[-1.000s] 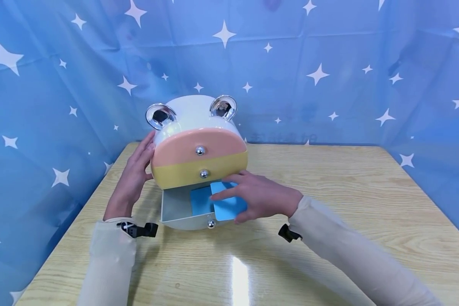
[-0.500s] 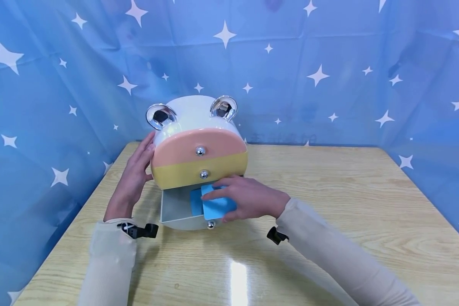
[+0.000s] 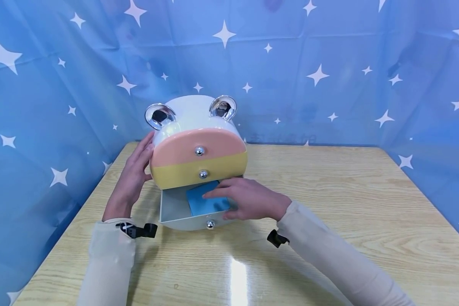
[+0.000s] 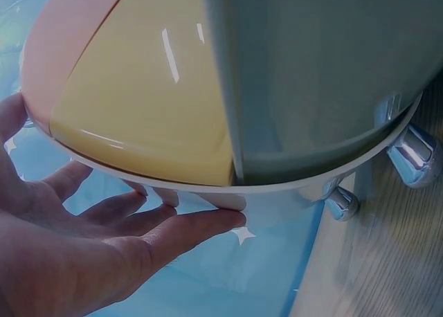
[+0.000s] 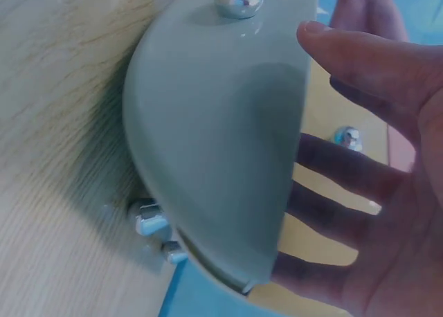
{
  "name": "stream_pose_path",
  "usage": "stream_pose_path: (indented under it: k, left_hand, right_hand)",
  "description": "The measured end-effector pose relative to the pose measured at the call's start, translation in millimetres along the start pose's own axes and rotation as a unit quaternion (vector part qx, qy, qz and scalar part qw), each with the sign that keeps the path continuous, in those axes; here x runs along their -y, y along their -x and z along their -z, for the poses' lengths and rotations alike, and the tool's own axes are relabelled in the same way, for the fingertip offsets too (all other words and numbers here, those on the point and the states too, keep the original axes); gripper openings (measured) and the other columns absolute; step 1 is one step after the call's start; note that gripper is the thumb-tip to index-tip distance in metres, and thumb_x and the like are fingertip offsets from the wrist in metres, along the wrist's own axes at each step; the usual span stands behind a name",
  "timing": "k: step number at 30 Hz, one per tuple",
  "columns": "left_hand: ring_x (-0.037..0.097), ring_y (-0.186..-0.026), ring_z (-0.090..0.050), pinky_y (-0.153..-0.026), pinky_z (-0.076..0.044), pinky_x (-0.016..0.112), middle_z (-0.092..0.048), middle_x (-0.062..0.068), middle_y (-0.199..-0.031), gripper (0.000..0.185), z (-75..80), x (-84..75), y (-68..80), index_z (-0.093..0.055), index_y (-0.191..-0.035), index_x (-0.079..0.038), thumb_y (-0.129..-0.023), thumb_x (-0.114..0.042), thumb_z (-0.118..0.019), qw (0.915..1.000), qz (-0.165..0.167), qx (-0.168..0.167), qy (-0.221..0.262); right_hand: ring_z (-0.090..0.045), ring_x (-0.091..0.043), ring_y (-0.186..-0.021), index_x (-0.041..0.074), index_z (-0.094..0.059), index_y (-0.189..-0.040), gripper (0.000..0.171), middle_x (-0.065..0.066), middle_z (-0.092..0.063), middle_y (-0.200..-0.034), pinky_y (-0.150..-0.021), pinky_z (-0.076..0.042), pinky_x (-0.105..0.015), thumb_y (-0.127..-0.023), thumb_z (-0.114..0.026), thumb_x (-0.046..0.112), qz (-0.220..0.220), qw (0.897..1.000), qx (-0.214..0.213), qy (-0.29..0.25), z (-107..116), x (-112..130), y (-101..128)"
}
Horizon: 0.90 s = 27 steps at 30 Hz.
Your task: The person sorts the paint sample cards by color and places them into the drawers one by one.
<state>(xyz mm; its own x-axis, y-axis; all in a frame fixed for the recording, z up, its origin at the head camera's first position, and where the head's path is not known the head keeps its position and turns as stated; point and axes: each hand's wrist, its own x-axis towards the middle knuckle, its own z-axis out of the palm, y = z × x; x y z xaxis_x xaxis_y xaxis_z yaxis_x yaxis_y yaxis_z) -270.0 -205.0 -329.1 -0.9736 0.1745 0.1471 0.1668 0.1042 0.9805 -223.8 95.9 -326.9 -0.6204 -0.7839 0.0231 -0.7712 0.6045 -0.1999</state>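
A small rounded cabinet [image 3: 191, 112] with pink and yellow drawer fronts stands on the table, its bottom grey drawer [image 3: 187, 223] pulled out. In that drawer lie flat blue square sheets [image 3: 202, 202], one seemingly on top of another. My right hand [image 3: 248, 199] reaches over the drawer's right part with fingers spread, no sheet held. In the right wrist view the fingertips of my right hand [image 5: 374, 213] pass behind the drawer front and are hidden. My left hand [image 3: 131, 176] rests against the cabinet's left side; in the left wrist view its fingers [image 4: 197, 230] touch the white shell.
Two shiny silver ears [image 3: 223, 108] stick up from the cabinet top, and silver knobs [image 3: 203, 174] project from the drawers. Short silver feet [image 4: 415, 154] raise it off the wooden table [image 3: 329, 182]. A blue star-print cloth [image 3: 290, 63] hangs behind and on both sides.
My right hand has moved left and let go of a blue sheet, which now lies in the drawer over the other. My left hand and the cabinet have stayed in place.
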Motion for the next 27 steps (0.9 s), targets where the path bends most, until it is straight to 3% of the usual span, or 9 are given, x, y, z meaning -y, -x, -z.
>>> stream_pose_path:
  k: [4,7,10,13,15,21,27]
  left_hand:
    - [0.030,-0.158,-0.015,-0.108,-0.035,0.066,-0.015,-0.001,-0.170,0.058,0.4,-0.9,-0.1,-0.018,-0.160,-0.041,-0.106,-0.053,-0.035,1.0000,0.002,0.001,0.001]
    - [0.029,-0.158,-0.015,-0.108,-0.035,0.067,-0.014,-0.001,-0.170,0.059,0.8,-2.2,0.2,-0.017,-0.160,-0.040,-0.106,-0.052,-0.035,1.0000,0.005,-0.001,0.003]
    - [0.030,-0.158,-0.014,-0.108,-0.034,0.068,-0.014,-0.001,-0.170,0.060,0.9,-3.4,0.1,-0.016,-0.161,-0.039,-0.106,-0.052,-0.035,1.0000,0.004,0.000,0.006]
    - [0.029,-0.158,-0.014,-0.108,-0.033,0.068,-0.014,-0.001,-0.170,0.061,0.5,-4.0,-0.4,-0.016,-0.161,-0.037,-0.106,-0.052,-0.036,1.0000,0.006,0.000,0.006]
    - [0.030,-0.158,-0.014,-0.108,-0.034,0.067,-0.013,-0.001,-0.170,0.061,0.1,-4.1,-0.6,-0.015,-0.161,-0.037,-0.106,-0.052,-0.035,1.0000,0.007,-0.002,0.004]
    - [0.029,-0.158,-0.014,-0.106,-0.036,0.061,-0.013,-0.003,-0.170,0.060,0.0,-3.5,0.0,-0.015,-0.161,-0.038,-0.106,-0.052,-0.035,0.9999,0.014,-0.004,0.002]
    - [0.029,-0.158,-0.015,-0.102,-0.039,0.055,-0.013,-0.002,-0.170,0.060,-0.2,-3.5,0.9,-0.016,-0.161,-0.039,-0.106,-0.052,-0.035,0.9999,0.014,-0.002,0.003]
  right_hand:
    - [-0.061,-0.016,-0.117,0.025,-0.066,-0.133,0.049,0.002,-0.068,-0.126,-0.094,-0.055,-0.037,-0.086,-0.081,0.028,0.014,0.999,-0.045,0.014,0.7,9.0,3.4]
    - [-0.066,-0.009,-0.093,0.023,-0.074,-0.118,0.032,0.005,-0.073,-0.103,-0.078,-0.055,-0.025,-0.086,-0.080,0.025,0.044,0.993,-0.103,0.040,-3.3,20.4,5.8]
    - [-0.058,-0.003,-0.064,0.024,-0.077,-0.106,0.021,0.009,-0.070,-0.078,-0.056,-0.040,-0.015,-0.087,-0.076,0.017,0.073,0.983,-0.146,0.084,-15.7,32.6,8.0]
    - [-0.052,-0.003,-0.057,0.027,-0.074,-0.103,0.023,0.011,-0.068,-0.070,-0.047,-0.024,-0.015,-0.085,-0.072,0.013,0.077,0.974,-0.151,0.147,-34.6,40.6,8.6]
    - [-0.053,-0.004,-0.058,0.028,-0.071,-0.104,0.024,0.011,-0.068,-0.069,-0.044,-0.020,-0.018,-0.086,-0.069,0.012,0.069,0.969,-0.143,0.191,-46.7,43.4,7.5]
    - [-0.054,-0.006,-0.058,0.028,-0.069,-0.097,0.016,0.010,-0.065,-0.066,-0.043,-0.020,-0.022,-0.093,-0.066,0.013,0.034,0.964,-0.115,0.236,-66.4,45.1,0.9]
    - [-0.059,-0.007,-0.057,0.027,-0.071,-0.089,0.015,0.009,-0.066,-0.065,-0.043,-0.024,-0.024,-0.093,-0.066,0.014,0.025,0.958,-0.119,0.260,-71.8,43.6,0.3]
